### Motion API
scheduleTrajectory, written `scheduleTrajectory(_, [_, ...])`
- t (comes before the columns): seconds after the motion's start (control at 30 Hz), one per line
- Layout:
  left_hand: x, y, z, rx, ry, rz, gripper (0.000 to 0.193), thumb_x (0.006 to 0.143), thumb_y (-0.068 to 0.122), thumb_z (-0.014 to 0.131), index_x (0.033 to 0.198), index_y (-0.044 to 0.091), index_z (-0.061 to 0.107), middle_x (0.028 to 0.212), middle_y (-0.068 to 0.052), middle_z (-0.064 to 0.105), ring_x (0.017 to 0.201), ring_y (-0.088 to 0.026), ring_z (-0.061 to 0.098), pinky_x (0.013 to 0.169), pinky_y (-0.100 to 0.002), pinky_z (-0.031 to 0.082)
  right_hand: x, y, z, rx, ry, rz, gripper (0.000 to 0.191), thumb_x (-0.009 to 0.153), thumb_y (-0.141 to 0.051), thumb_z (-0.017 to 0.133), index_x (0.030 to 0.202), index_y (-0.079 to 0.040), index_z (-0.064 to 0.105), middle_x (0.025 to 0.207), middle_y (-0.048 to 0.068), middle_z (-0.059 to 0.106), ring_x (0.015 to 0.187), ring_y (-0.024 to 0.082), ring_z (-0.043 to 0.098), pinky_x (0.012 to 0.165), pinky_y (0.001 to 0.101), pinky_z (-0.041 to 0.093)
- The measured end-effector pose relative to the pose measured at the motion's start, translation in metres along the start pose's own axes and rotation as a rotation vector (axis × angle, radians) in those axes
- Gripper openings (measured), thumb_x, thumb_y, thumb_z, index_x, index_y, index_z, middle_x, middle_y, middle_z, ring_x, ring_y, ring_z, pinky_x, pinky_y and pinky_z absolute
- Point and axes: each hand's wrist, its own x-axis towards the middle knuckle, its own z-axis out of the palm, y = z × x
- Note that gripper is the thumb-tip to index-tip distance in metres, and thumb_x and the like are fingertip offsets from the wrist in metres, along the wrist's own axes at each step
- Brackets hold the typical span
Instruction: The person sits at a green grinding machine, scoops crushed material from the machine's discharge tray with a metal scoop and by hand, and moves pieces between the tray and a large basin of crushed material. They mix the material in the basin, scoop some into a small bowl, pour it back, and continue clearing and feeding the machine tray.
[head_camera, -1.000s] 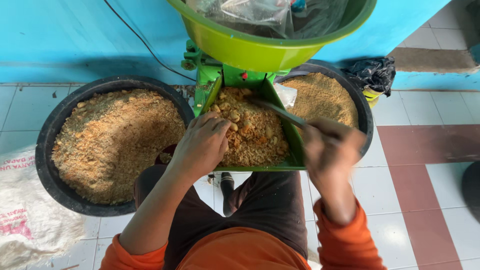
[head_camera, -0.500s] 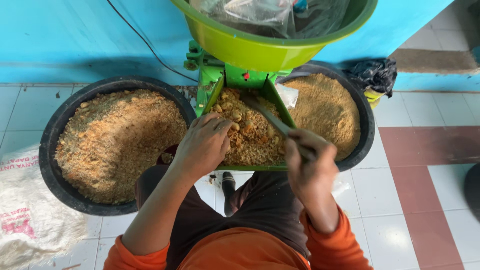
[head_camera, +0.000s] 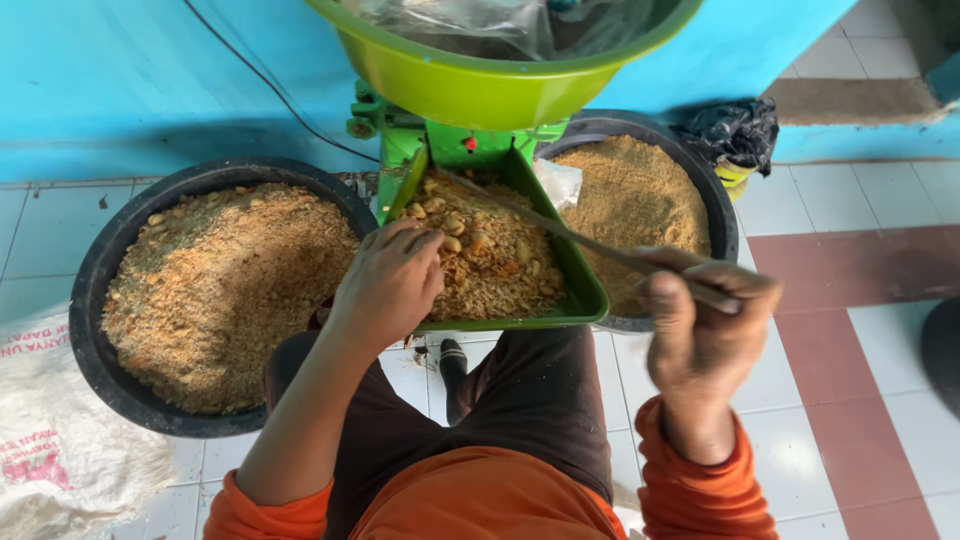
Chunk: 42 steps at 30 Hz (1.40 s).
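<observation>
A green grinding machine (head_camera: 420, 135) with a wide lime-green hopper (head_camera: 480, 90) stands against a blue wall. Its green chute tray (head_camera: 585, 285) holds coarse brown crumbs mixed with pale peanuts (head_camera: 490, 255). My left hand (head_camera: 390, 280) rests palm down on the left part of that heap, fingers bent into the crumbs. My right hand (head_camera: 705, 330) is closed around the handle of a long thin metal tool (head_camera: 560, 230), whose far end reaches up the tray toward the machine's outlet.
A large black tub (head_camera: 100, 270) of ground brown crumbs sits at left; a second black tub (head_camera: 715, 190) of finer meal at right behind the tray. A white sack (head_camera: 60, 460) lies lower left. A black plastic bag (head_camera: 735, 130) sits by the wall. The floor is tiled.
My right hand has drawn back toward me and to the right with the tool. My left hand has stayed on the heap in the tray.
</observation>
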Motion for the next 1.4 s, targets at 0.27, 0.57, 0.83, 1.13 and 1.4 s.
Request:
scheduleTrajectory(0.27, [0.013, 0.022, 0.015, -0.002, 0.02, -0.077, 0.036, 0.106, 0.02, 0.053, 0.135, 0.0, 0.06, 0.132, -0.022, 0.065, 0.13, -0.039, 0.059, 0.11, -0.052, 0.045, -0.001, 0.024, -0.045, 0.365, 0.211, 0.096, 0.023, 0.119, -0.018, 0.065, 0.124, -0.004, 0.047, 0.114, 0.024, 0.071, 0.079, 0.019, 0.068, 0.072, 0.0272, 0.057])
scheduleTrajectory(0.57, [0.033, 0.072, 0.03, -0.052, 0.074, -0.124, 0.073, 0.112, 0.033, 0.048, 0.164, -0.002, 0.012, 0.168, -0.038, 0.016, 0.155, -0.054, 0.027, 0.123, -0.057, 0.036, -0.024, 0.113, -0.086, 0.59, 0.292, 0.308, 0.013, 0.115, -0.016, 0.058, 0.121, -0.008, 0.05, 0.107, 0.016, 0.069, 0.079, 0.019, 0.065, 0.069, 0.0291, 0.055])
scheduleTrajectory(0.83, [0.086, 0.137, 0.06, 0.085, -0.243, 0.308, 0.099, 0.081, 0.072, 0.057, 0.15, 0.002, 0.039, 0.158, -0.032, 0.021, 0.145, -0.052, 0.029, 0.114, -0.067, 0.027, -0.045, 0.216, -0.16, 0.753, 0.732, 0.338, 0.018, 0.12, -0.021, 0.057, 0.114, -0.006, 0.053, 0.094, 0.013, 0.065, 0.07, 0.016, 0.059, 0.061, 0.0245, 0.047])
scheduleTrajectory(1.13, [0.116, 0.147, 0.091, 0.038, -0.388, 0.332, 0.084, 0.077, 0.05, 0.075, 0.146, 0.01, 0.046, 0.157, -0.024, 0.036, 0.146, -0.046, 0.032, 0.114, -0.064, 0.029, -0.029, 0.41, -0.142, 0.215, 0.983, 0.982, 0.028, 0.106, -0.028, 0.065, 0.109, -0.002, 0.055, 0.078, 0.009, 0.067, 0.055, 0.015, 0.065, 0.045, 0.0266, 0.051])
scheduleTrajectory(1.4, [0.12, 0.139, 0.109, 0.003, -0.436, 0.267, 0.084, 0.08, 0.052, 0.074, 0.148, 0.013, 0.044, 0.157, -0.023, 0.035, 0.148, -0.044, 0.027, 0.114, -0.068, 0.025, -0.034, 0.472, -0.057, 0.181, 1.023, 1.227, 0.03, 0.102, -0.023, 0.06, 0.09, 0.004, 0.058, 0.068, 0.015, 0.067, 0.046, 0.018, 0.06, 0.036, 0.0313, 0.044])
